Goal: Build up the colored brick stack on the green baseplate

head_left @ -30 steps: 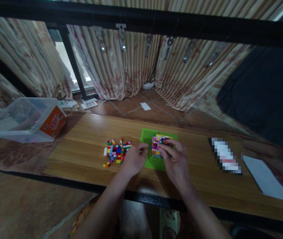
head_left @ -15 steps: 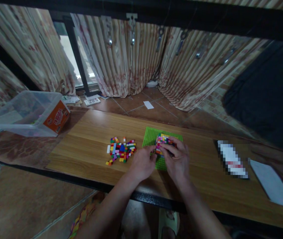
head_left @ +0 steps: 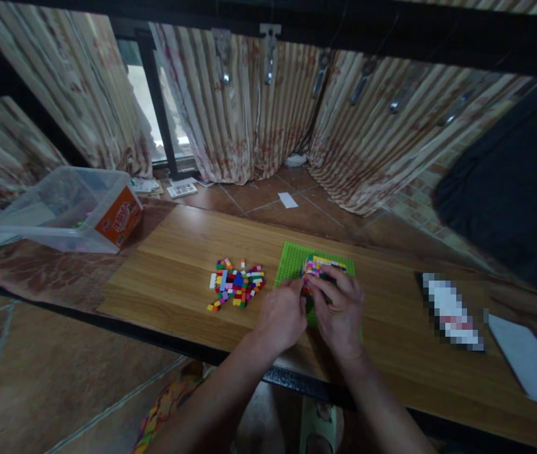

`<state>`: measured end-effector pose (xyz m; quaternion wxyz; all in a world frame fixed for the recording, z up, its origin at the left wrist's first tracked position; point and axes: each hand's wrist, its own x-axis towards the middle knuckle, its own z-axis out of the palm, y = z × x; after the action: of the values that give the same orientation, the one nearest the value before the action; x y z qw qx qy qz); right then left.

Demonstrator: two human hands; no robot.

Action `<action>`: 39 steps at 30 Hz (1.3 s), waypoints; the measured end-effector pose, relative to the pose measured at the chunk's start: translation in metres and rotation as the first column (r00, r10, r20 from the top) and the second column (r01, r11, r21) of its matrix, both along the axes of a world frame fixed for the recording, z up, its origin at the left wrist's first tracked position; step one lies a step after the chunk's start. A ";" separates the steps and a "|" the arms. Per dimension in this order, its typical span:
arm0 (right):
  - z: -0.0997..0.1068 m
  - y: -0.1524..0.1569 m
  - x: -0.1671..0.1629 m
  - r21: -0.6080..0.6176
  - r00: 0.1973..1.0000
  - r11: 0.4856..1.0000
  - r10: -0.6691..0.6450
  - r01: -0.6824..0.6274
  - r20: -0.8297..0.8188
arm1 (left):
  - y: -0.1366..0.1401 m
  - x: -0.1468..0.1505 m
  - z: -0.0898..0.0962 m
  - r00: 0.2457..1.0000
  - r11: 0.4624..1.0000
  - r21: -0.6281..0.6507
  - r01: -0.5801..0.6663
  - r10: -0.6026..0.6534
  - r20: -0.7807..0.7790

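A multicoloured build of small toy bricks (head_left: pixel 328 260) stands on a green studded baseplate (head_left: pixel 289 260). My right hand (head_left: pixel 340 308) lies over the build from the right, its fingers bent around it and covering much of it. At the build's left side is my left hand (head_left: pixel 282 314), closed, with its fingertips pressed together close to my right thumb. Whether a small brick sits between the left fingertips is hidden. Left of the hands, a loose pile of toy bricks (head_left: pixel 239 282) in many colours lies on the wooden tabletop (head_left: pixel 164 271).
A clear plastic box (head_left: pixel 67 202) with an orange label stands at the table's left end. To the right lie a blurred-out white item (head_left: pixel 452 312) and a white sheet (head_left: pixel 528 362). Striped curtains (head_left: pixel 259 113) hang behind the table. Its dark front edge (head_left: pixel 297 379) runs beneath my forearms.
The whole view has shifted slightly, so everything sits a little further right. My left hand has turned a bit, and both hands' fingertips are closer together at the build's left side.
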<state>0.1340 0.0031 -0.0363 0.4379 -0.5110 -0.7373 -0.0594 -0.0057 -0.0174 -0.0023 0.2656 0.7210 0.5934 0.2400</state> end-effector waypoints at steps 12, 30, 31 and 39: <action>-0.002 -0.001 0.000 0.040 0.999 0.999 0.006 -0.007 0.046 | -0.004 0.004 -0.001 0.996 0.999 0.032 0.012 -0.009 -0.089; 0.004 -0.003 0.005 -0.102 0.994 0.991 0.075 -0.082 -0.073 | -0.001 0.006 0.000 0.995 1.000 -0.004 -0.031 0.030 -0.095; 0.006 -0.002 0.005 -0.122 0.993 0.989 0.075 -0.086 -0.093 | -0.001 0.006 0.000 0.995 0.999 -0.009 -0.036 0.035 -0.097; 0.009 0.001 -0.002 -0.091 0.987 0.995 -0.048 0.034 -0.154 | 0.001 0.006 0.000 0.997 0.999 0.009 -0.037 0.037 -0.074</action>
<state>0.1323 0.0042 -0.0271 0.4701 -0.5481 -0.6918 0.0043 0.0000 -0.0168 -0.0018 0.2359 0.7194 0.6151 0.2202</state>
